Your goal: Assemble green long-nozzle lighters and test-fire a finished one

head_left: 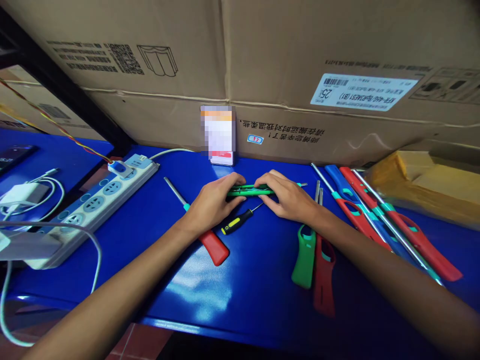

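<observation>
Both hands hold a green long-nose lighter (pixel 249 190) level above the blue table, its metal tip pointing right. My left hand (pixel 213 202) pinches its left end between thumb and fingers. At the other end, my right hand (pixel 287 196) grips it the same way. A dark seam or gap runs along the lighter's near side. Just below lies a small black-and-yellow screwdriver (pixel 237 222), its shaft pointing toward my right hand. A red lighter (pixel 214 247) lies partly hidden under my left hand. Near my right forearm rest a green lighter (pixel 304 257) and a red one (pixel 324 275).
Several red and blue lighters (pixel 431 245) lie in a group at the right, beside a brown-taped carton (pixel 431 185). A power strip (pixel 101 200) with cables stands on the left. A phone (pixel 218 135) leans upright against the large cardboard box (pixel 180 95) behind.
</observation>
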`<state>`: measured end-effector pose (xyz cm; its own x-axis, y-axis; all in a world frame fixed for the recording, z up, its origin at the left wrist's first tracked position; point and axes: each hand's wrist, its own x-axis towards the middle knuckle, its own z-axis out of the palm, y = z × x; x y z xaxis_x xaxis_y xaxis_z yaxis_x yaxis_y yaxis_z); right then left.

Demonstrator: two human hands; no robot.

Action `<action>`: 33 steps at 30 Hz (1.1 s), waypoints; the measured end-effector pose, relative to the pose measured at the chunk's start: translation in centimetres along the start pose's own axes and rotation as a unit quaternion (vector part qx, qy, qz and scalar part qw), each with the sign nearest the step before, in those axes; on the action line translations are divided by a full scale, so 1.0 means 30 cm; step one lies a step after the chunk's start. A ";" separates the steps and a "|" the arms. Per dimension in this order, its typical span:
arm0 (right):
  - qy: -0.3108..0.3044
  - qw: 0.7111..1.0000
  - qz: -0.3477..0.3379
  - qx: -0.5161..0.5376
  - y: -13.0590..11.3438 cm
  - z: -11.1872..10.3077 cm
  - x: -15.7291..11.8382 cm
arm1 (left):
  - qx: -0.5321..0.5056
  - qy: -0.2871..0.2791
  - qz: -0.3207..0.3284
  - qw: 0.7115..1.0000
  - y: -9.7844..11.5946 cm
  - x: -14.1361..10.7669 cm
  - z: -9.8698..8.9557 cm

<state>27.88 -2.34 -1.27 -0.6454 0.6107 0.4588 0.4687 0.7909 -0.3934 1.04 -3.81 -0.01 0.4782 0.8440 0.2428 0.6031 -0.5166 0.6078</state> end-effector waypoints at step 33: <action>-0.044 0.998 0.014 0.033 0.031 -0.009 0.009 | 0.072 -0.051 0.103 0.991 -0.058 0.015 -0.044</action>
<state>28.29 -1.43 -1.28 -0.6840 0.6251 0.3760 0.4491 0.7670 -0.4582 -0.63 -2.34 0.05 0.6587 0.7032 0.2676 0.5668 -0.6976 0.4382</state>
